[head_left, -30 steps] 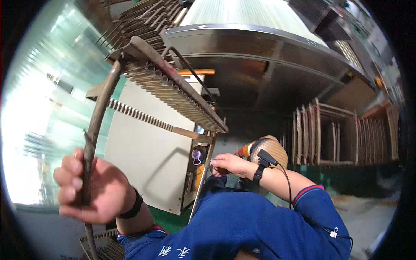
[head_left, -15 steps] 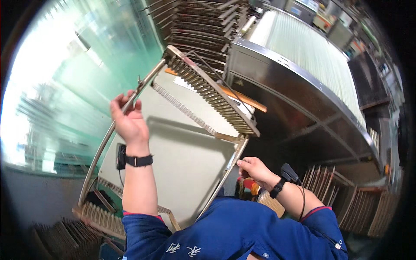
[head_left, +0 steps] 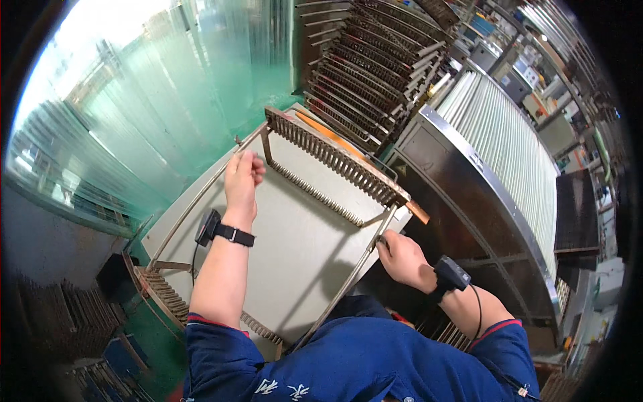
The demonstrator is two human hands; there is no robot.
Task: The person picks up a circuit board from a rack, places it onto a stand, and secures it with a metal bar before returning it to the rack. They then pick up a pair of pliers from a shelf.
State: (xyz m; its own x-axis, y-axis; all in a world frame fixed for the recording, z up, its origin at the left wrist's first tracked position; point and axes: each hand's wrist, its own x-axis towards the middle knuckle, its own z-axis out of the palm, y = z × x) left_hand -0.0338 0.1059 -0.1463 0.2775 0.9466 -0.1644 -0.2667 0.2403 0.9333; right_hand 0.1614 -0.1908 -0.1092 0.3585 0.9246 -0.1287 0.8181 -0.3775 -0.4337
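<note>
A rectangular metal rack [head_left: 337, 155] with tubular side rods and rows of coil-like slots at its ends lies tilted in front of me, over a pale grey tabletop [head_left: 301, 231]. My left hand [head_left: 241, 184] is at the left side rod, fingers curled in at it near a small upright clamp piece [head_left: 238, 140]. Part of that grip is hidden by the hand itself. My right hand [head_left: 404, 256] is closed on the right side rod, close to the far right corner; its thumb and forefinger pinch there. Both wrists wear black straps with small devices.
Stacked similar racks [head_left: 365, 74] stand beyond the table. To the right is a large metal machine [head_left: 462, 201] topped with pale rollers [head_left: 502, 141]. Translucent green plastic curtains [head_left: 201, 80] hang at left. An orange strip [head_left: 331, 134] lies along the table's far edge. More racks [head_left: 67, 301] are at lower left.
My view has swung, so the rack, table and machine appear shifted. My left hand's fingers have drawn closer together at the rod, and my right hand now sits nearer the rack's far corner.
</note>
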